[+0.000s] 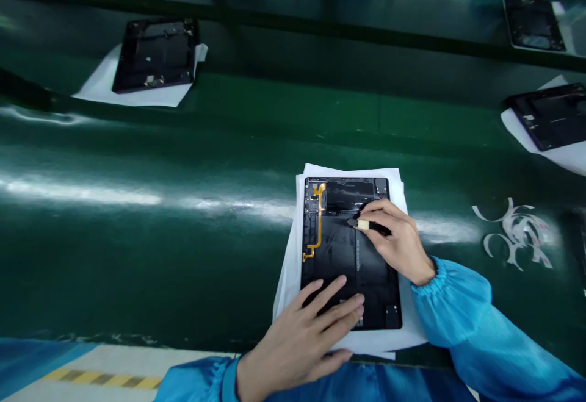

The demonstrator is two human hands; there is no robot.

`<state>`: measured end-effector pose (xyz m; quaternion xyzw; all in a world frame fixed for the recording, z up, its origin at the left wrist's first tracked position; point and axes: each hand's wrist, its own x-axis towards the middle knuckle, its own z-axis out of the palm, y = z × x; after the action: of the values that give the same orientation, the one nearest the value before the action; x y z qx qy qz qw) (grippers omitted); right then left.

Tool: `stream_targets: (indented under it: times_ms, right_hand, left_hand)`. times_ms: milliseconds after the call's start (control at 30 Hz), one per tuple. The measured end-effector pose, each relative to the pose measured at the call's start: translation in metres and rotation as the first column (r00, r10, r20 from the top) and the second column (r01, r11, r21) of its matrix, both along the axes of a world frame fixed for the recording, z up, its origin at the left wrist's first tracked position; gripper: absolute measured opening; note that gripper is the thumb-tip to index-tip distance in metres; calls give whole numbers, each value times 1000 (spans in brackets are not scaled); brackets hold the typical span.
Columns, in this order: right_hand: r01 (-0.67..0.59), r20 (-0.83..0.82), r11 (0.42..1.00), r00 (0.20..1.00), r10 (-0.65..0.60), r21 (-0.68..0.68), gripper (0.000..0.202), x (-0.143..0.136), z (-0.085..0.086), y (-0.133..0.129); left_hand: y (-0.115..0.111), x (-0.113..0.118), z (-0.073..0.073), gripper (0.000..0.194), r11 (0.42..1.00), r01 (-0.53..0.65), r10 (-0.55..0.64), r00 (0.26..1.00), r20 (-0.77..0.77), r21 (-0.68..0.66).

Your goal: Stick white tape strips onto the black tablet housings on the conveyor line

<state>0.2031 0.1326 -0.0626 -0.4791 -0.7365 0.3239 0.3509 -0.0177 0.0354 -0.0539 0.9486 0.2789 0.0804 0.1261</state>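
Note:
An opened black tablet (336,249) lies on white sheets (288,286) near the front edge of the green table. An orange flex cable (319,222) runs down its left side. My left hand (311,335) rests spread over the tablet's lower left part, holding nothing. My right hand (396,234) pinches a small dark tool with a pale yellow band (363,224). The tool's dark tip points left, over the tablet's middle just below the upper black block; whether it touches the surface cannot be told.
Another open tablet (155,54) lies on white paper at the back left. Two more, one tablet (552,115) and one tablet (535,22), are at the right. Curled pale strips (519,231) lie right of my right hand.

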Motion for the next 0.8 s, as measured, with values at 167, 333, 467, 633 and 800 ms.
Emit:
stream_targets:
  times_ms: [167,333,467,633,800]
  right_hand:
    - [-5,9,1000,1000,5,5,21,0,0,0]
    - [-5,13,1000,1000,5,11,19,-1,0,1]
    - [2,4,1000,1000,-2,5,18,-2,-1,1]
    - [-5,5,1000,1000,5,0,20,-2,1,1]
    - [-13,9,1000,1000,13,5,22,-2,-1,0]
  left_hand:
    - [-1,1,-1,40,1000,1,-1,1000,-3,19]
    - [-2,0,-3,41,1000,4,-4,1000,-11,10]
    - [-2,0,-3,42,1000,0,0,1000,1,17]
    - [-2,0,-3,42,1000,3,-4,1000,9,21]
    - [-2,0,-3,43,1000,-3,3,1000,11,7]
